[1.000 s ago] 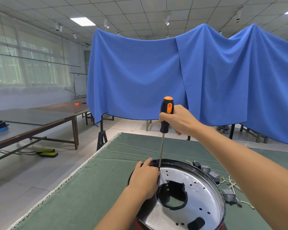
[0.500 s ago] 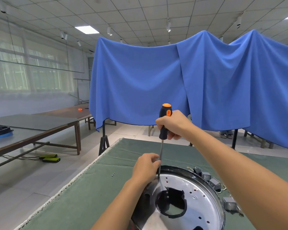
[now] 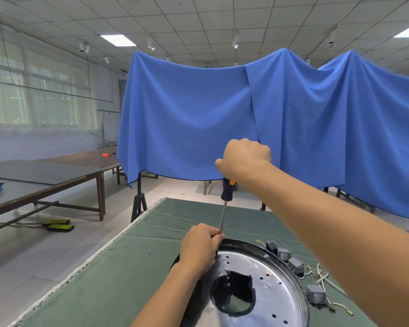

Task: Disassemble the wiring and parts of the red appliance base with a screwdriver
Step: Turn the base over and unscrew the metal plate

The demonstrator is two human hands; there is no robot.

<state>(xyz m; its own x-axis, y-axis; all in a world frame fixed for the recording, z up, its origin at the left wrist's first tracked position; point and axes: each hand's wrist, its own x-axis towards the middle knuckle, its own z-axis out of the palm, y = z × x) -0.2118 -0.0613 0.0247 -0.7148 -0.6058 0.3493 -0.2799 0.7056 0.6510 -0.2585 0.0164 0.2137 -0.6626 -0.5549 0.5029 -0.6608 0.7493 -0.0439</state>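
The round appliance base (image 3: 265,286) lies on the green table cover, showing a silver perforated plate with a dark irregular hole and a black rim. My right hand (image 3: 244,159) grips the top of the black and orange screwdriver (image 3: 226,194), which stands nearly upright. Its shaft runs down to the plate's far left edge. My left hand (image 3: 200,249) rests on the rim there, fingers curled round the lower shaft. The tip is hidden behind those fingers.
Several small grey parts (image 3: 315,295) and loose white wires (image 3: 326,279) lie right of the base. A few tiny screws (image 3: 149,251) sit on the green cover (image 3: 118,279) to the left. Blue drapes (image 3: 198,119) hang behind; brown tables (image 3: 57,180) stand at left.
My right hand has turned over the top of the handle, hiding most of the orange cap. The view has tilted up a little. My left hand stays at the shaft.
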